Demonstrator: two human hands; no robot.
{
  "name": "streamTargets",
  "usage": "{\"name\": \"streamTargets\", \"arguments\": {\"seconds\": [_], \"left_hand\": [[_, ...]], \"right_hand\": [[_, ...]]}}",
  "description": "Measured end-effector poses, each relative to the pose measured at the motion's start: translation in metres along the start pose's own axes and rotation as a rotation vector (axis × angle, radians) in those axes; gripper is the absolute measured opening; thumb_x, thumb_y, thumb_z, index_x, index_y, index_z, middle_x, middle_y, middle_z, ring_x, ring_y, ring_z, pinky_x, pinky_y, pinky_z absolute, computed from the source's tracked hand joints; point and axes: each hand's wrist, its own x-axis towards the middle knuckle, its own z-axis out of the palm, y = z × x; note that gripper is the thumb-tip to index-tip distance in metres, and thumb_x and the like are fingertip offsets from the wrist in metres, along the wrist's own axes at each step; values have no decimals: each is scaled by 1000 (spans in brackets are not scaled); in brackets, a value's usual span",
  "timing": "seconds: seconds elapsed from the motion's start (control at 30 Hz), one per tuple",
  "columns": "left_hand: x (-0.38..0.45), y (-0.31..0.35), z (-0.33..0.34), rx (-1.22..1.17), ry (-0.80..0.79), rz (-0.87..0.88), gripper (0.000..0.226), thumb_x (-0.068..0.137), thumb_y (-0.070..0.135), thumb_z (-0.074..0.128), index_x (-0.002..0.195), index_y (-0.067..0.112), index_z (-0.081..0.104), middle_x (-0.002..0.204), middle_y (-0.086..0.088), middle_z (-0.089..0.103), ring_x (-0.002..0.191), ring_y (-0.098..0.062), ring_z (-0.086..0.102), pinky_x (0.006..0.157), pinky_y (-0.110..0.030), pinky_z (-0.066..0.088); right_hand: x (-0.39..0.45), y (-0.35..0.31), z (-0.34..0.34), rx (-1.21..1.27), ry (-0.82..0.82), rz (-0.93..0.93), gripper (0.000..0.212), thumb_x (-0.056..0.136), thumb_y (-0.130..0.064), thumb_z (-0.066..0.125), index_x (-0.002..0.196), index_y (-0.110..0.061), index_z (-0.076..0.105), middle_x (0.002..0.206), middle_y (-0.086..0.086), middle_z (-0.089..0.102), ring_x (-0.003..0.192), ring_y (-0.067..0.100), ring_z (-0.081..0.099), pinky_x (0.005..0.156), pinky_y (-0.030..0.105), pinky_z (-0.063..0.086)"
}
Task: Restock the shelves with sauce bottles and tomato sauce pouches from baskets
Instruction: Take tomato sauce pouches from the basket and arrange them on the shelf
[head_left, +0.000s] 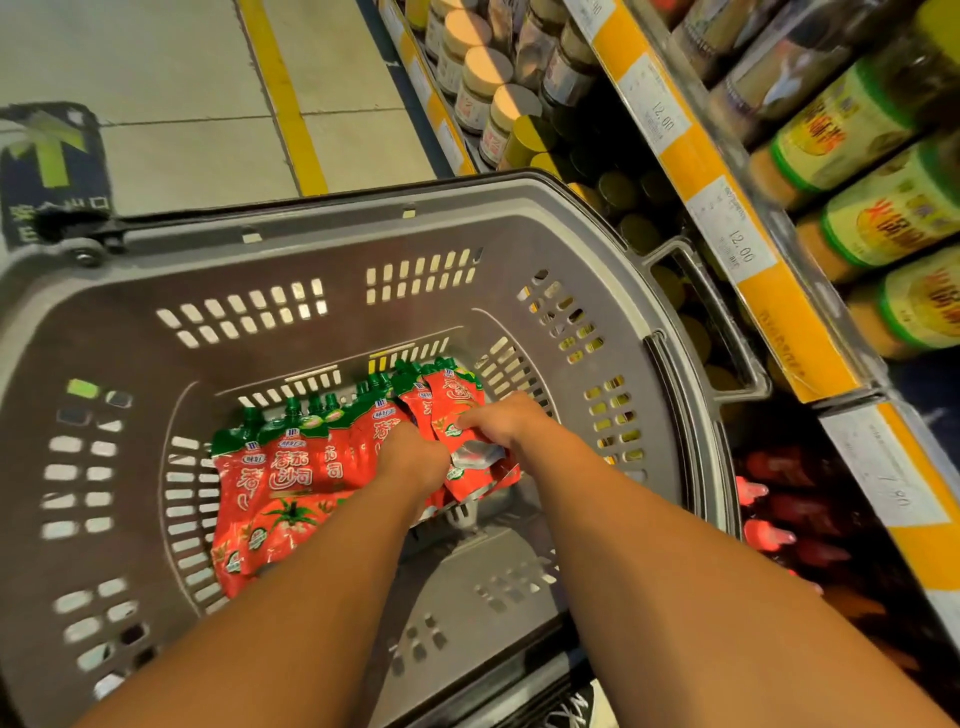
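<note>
1. A grey basket (130, 322) fills the middle and left of the frame; both bare arms reach down into it.
2. Red pouches (280, 483) with green caps lie in a row on its floor, lower centre.
3. The left hand (413, 457) is curled down among the pouches at centre; what it grips I cannot tell.
4. The right hand (501, 418), just right of it, pinches the upright pouch (454, 397) at the row's right end.
5. Shelves (727, 208) run along the right edge, with jars (480, 83) at upper centre, green-labelled bottles (883, 218) at upper right and red bottles (779, 499) at lower right.
</note>
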Motion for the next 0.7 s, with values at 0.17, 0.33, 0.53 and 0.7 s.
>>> {"name": "streamTargets", "arguments": {"seconds": [0.17,0.33,0.53,0.7], "left_hand": [[0,0,-3,-139,26,-37,11,90,-4,54,89,4,60,85,-13,62,70,-27,54,61,-32,42],[0,6,-14,-229,102,-130,29,93,-1,46,113,-12,64,84,-18,61,75,-34,57,64,-38,40],[-5,-1,-37,-299,82,-152,23,103,14,44,95,2,62,105,-19,61,80,-29,56,83,-45,51],[-26,12,-47,-240,66,-130,51,95,46,70,107,-1,53,108,-9,64,102,-30,61,97,-42,49]], "right_hand": [[0,-4,6,79,-9,-16,68,67,-27,91,117,6,60,97,15,66,75,27,66,53,32,51],[-8,-9,0,157,-3,-1,24,74,-14,81,81,-2,61,71,13,57,52,24,52,46,24,39],[-33,-19,-14,225,-44,-9,43,53,-24,77,87,1,69,75,27,67,63,30,58,57,37,38],[-72,-25,-30,246,-100,-1,33,62,-24,77,86,-5,64,79,21,58,78,30,48,55,31,30]]}}
